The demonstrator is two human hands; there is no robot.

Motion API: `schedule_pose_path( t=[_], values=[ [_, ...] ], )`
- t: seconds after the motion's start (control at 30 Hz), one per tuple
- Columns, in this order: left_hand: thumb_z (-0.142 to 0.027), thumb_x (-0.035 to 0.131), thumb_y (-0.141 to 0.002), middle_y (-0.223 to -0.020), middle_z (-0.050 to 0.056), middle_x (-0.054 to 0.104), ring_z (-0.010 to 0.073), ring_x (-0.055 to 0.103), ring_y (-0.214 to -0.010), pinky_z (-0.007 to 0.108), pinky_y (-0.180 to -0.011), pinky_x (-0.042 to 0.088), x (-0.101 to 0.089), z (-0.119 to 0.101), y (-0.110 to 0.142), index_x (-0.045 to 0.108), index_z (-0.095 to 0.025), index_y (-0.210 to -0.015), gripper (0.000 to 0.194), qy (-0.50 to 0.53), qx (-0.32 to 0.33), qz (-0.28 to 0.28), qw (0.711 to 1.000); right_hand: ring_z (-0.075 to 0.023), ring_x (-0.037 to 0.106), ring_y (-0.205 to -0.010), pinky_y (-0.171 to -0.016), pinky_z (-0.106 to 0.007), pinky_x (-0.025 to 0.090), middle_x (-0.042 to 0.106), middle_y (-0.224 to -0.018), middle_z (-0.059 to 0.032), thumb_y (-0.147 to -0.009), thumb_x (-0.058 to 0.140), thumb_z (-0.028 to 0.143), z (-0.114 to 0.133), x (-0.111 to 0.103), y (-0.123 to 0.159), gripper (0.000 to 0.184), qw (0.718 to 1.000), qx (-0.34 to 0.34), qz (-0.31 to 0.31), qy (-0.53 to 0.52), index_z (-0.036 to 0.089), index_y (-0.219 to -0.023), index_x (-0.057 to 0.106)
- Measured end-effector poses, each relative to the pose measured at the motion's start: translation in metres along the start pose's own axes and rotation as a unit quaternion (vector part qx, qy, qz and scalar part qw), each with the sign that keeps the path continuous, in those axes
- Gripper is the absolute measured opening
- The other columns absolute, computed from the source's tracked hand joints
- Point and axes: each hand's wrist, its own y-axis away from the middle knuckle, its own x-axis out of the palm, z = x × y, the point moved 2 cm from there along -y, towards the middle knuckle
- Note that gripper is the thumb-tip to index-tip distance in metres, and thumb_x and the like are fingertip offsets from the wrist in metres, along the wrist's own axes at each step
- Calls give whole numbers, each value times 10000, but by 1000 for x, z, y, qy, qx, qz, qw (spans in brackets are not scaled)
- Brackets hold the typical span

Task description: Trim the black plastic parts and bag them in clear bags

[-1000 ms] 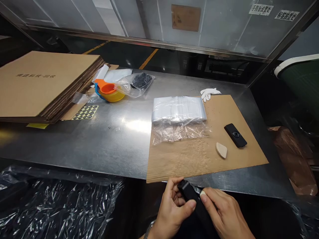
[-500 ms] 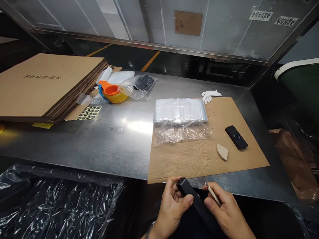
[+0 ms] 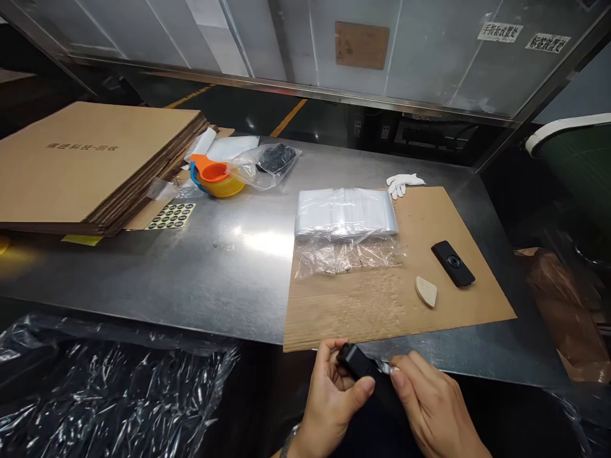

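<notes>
The left hand [image 3: 334,401] holds a black part [image 3: 357,361] between thumb and fingers. Right beside this grip, the right hand [image 3: 427,397] pinches a small tool [image 3: 384,367] – perhaps a blade, it is poorly seen – against the part. Farther ahead, on cardboard [image 3: 344,312], lie a beige wedge [image 3: 426,292] and, beyond it, a black device [image 3: 453,263].

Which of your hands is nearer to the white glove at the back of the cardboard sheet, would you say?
Right. The right hand is in front of the glove, slightly rightward; the left hand is farther off, in front and leftward.
</notes>
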Motion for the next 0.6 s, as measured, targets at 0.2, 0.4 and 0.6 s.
schedule_pose_path(
  t=[0.2,0.4,0.6],
  values=[
    [-273,749,-659,-892,32,603,152,593,-795,254,-691,477,0,1,1,367,-224,-1031,535,-12,10,6,1000,-128,539,-532,-480,-215,364,531,-622,-2,-972,223,371,3,6,-2,428,998,-15,-2,58,219,-695,512],
    [-269,743,-669,-922,39,600,170,604,-831,271,-716,483,0,0,3,368,-230,-1038,528,-8,14,20,1000,-128,548,-538,-480,-212,361,539,-634,0,-973,219,368,3,7,-1,424,998,-17,7,65,220,-706,513],
    [-271,756,-649,-910,42,600,169,592,-820,263,-704,477,-2,4,4,393,-227,-1042,537,3,15,11,1000,-121,545,-527,-483,-201,370,538,-623,-1,-973,213,380,2,9,-1,438,998,-17,9,54,217,-693,507]
  ],
)
